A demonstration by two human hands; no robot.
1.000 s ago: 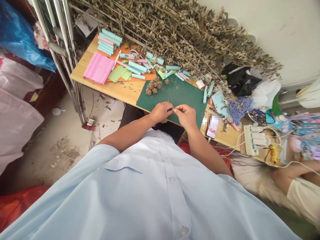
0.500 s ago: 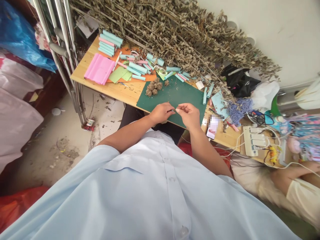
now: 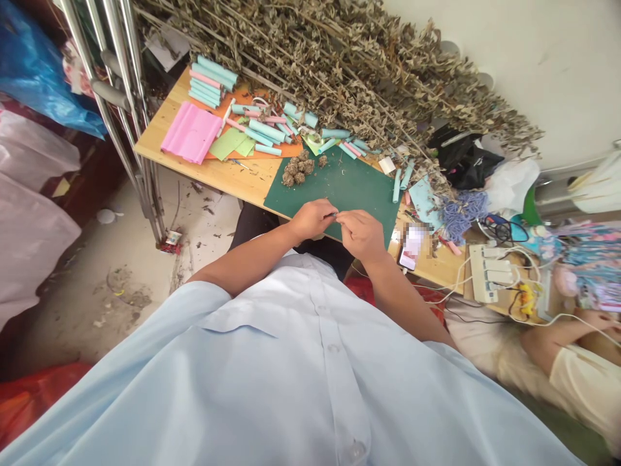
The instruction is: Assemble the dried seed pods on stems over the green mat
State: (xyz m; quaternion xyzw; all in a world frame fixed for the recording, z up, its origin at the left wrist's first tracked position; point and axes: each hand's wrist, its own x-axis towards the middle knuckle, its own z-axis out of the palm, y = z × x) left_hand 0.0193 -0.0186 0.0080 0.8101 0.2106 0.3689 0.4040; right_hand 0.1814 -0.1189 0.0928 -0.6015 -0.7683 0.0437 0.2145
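Over the near edge of the green mat [image 3: 359,189], my left hand [image 3: 313,219] is closed in a pinch on something small and dark that I cannot make out. My right hand [image 3: 361,234] has its fingers pressed together, and its fingertips meet those of my left hand; what they grip is too small to name. Beyond my left hand, a cluster of brown, rough balls [image 3: 295,171] lies on the mat, with a single ball [image 3: 323,161] just to its right.
Dried leafy stalks [image 3: 339,65] span the table's back. Blue paper rolls [image 3: 262,133] and a pink sheet [image 3: 191,133] lie left. A phone [image 3: 410,249] and power strip [image 3: 484,273] lie right. Metal crutches [image 3: 121,103] stand left. Another person's arm [image 3: 553,333] shows lower right.
My right hand has moved slightly left and turned, so its fingertips now meet those of my left hand. My left hand has barely moved.
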